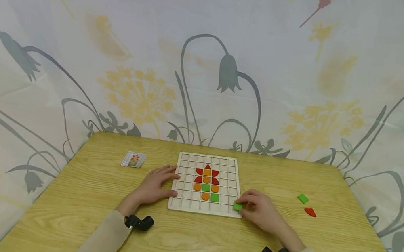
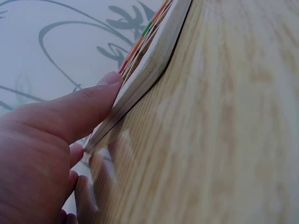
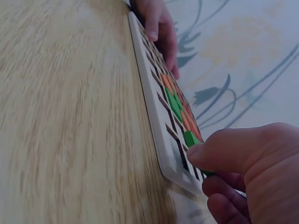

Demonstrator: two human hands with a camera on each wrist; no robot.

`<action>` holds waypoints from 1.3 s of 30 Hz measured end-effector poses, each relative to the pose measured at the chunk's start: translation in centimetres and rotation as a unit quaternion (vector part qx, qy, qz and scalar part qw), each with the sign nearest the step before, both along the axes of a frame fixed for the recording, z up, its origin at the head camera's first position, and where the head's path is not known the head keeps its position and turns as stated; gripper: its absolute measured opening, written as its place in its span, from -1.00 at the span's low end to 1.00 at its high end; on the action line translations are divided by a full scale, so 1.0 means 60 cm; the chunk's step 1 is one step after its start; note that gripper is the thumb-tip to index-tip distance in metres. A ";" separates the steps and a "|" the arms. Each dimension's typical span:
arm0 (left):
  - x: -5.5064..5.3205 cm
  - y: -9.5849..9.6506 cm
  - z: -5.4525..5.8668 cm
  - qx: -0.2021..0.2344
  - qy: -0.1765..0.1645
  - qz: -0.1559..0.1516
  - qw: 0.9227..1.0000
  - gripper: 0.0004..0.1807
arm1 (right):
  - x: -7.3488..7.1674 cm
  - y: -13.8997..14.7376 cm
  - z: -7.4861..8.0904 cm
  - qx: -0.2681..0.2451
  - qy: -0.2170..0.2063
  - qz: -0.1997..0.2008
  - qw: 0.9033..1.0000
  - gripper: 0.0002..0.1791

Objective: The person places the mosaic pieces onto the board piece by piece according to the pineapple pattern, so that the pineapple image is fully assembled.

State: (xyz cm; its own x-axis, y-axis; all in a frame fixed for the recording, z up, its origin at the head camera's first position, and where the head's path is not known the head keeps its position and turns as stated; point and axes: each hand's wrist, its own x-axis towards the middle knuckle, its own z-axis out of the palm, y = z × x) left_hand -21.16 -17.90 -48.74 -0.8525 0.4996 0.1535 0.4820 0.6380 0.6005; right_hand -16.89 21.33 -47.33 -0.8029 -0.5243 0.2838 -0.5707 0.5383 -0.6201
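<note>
A pale wooden grid board [image 1: 184, 204] lies on the table. Red, orange and green tiles form a flower figure in its middle, with a green square [image 1: 215, 198] at the figure's lower right. Between thumb and fingers, my right hand [image 1: 260, 211] pinches a green square tile [image 1: 237, 206] over the board's lower right corner; the right wrist view shows this tile [image 3: 190, 138] close above the grid. My left hand [image 1: 154, 185] rests along the left edge with fingers extended, its thumb [image 2: 96, 105] touching the rim.
A small picture card [image 1: 134, 159] with a flower on a grid lies left of the board. To the right, a loose green tile [image 1: 302, 198] and a red quarter-round tile [image 1: 310, 212] lie on the wooden table [image 1: 70, 198]. A flower-patterned curtain [image 1: 204, 102] hangs behind.
</note>
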 end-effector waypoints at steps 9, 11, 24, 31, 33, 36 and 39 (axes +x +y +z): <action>0.000 0.000 0.000 -0.002 0.000 0.001 1.000 -0.42 | -0.015 -0.060 -0.010 -0.026 0.008 0.025 0.999 -0.78; 0.001 0.000 0.000 -0.001 -0.003 0.001 1.000 -0.42 | -0.019 -0.073 -0.014 -0.030 0.013 0.031 0.999 -0.79; 0.003 0.000 0.002 0.003 -0.003 0.003 1.000 -0.42 | -0.037 -0.155 -0.014 -0.029 0.026 0.046 0.998 -0.83; 0.000 0.001 0.002 0.003 -0.003 0.002 1.000 -0.42 | -0.041 -0.182 -0.011 -0.008 0.019 0.025 0.999 -0.86; 0.000 0.001 0.000 0.002 -0.003 0.002 1.000 -0.42 | -0.041 -0.187 -0.009 0.004 0.015 0.019 1.000 -0.87; 0.000 0.000 -0.001 0.001 -0.003 0.001 1.000 -0.42 | -0.041 -0.192 -0.009 0.018 0.009 0.014 1.000 -0.89; 0.002 0.001 0.000 0.001 -0.001 0.001 1.000 -0.43 | -0.040 -0.194 -0.009 0.027 0.002 0.010 1.000 -0.91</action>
State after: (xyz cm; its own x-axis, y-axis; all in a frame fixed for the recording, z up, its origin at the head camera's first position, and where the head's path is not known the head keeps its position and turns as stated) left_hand -21.07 -17.86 -48.77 -0.8542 0.4973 0.1520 0.4789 0.6384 0.6025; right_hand -19.30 9.67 -47.86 -0.7915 -0.5544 0.2574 -0.5836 0.5604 -0.5877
